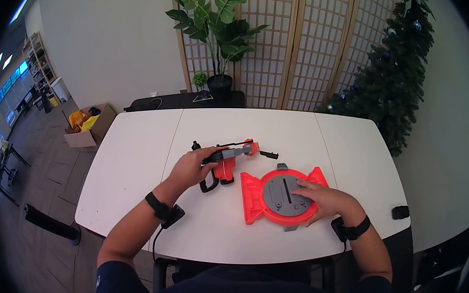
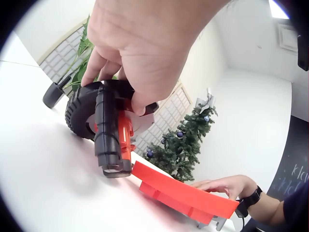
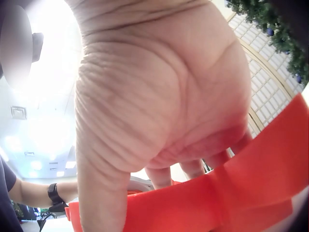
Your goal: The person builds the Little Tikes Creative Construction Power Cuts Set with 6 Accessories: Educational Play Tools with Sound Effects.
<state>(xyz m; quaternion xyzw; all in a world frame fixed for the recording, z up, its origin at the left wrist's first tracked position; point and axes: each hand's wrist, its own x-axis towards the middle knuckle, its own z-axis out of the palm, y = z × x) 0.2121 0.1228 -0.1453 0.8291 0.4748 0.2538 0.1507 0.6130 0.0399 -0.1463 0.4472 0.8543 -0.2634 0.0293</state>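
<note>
Red plastic frame (image 1: 251,198) with a grey disc (image 1: 274,197) lies flat on the white table (image 1: 130,193), per head view, slot side up, toward the right hand (image 1: 327,202). That hand grips over the frame's near-right side, fingers spread across the disc, thumb at the outer edge. Left hand (image 1: 189,167) grips the black-and-red assembly (image 1: 224,170) from above, left of the frame; grey arm on top angles off to the right. Handling note: steady the frame with the palm side, fingers clear of the slot, and support the assembly by its body, not the slim arm. Left wrist view: thumb on the near side, fingers over the far side, so it's a real hold. Ribbed black wheel (image 2: 77,113) sits beside the black tube (image 2: 107,130); tube end is near the frame's edge, contact unclear. Looks top-heavy, so level it before any shift and watch that edge for snags. Right wrist view: thumb outside the red wall, fingers beyond it. Grip straddles the rim; can't tell how hard it presses. Light, even pressure should do, since pushing one side could tip or slide the frame.
</note>
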